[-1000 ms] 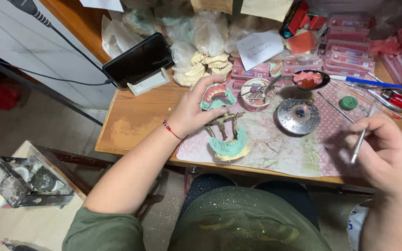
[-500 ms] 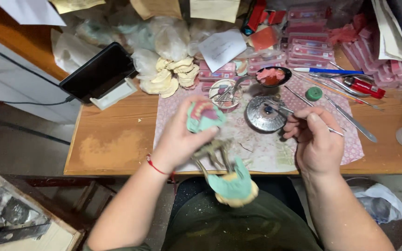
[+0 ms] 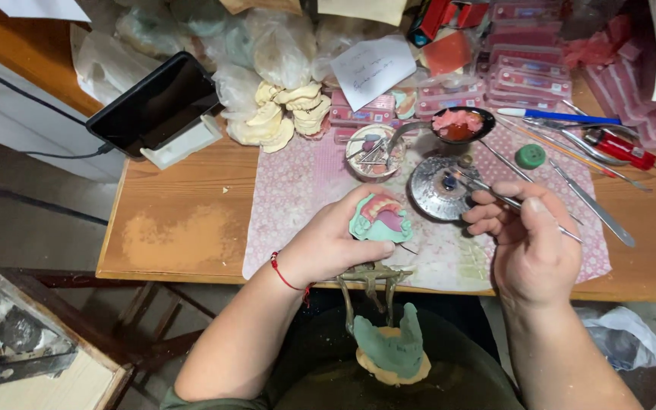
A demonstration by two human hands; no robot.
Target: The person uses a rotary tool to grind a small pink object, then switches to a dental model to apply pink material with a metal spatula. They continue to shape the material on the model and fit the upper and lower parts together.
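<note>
My left hand (image 3: pixel 329 244) grips a dental articulator (image 3: pixel 377 292) by its upper green cast, which carries a pink wax denture with teeth (image 3: pixel 383 215). The lower green cast on its tan base (image 3: pixel 392 351) hangs open over my lap. My right hand (image 3: pixel 529 244) pinches a thin metal wax instrument (image 3: pixel 495 199), its tip reaching into a round shiny metal burner dish (image 3: pixel 442 188) on the pink patterned mat (image 3: pixel 298 197).
A black phone (image 3: pixel 153 102) leans on a white stand at the back left. Plaster casts (image 3: pixel 286 114) in bags, a spoon of pink wax (image 3: pixel 458 125), a small cup of tools (image 3: pixel 373 152), a green cap (image 3: pixel 530 156), several metal instruments (image 3: pixel 594 201) and pink boxes (image 3: pixel 540 72) crowd the bench.
My left hand has turned the articulator so the denture faces up near the mat's front. My right hand has moved its instrument tip into the metal dish. The view has shifted slightly.
</note>
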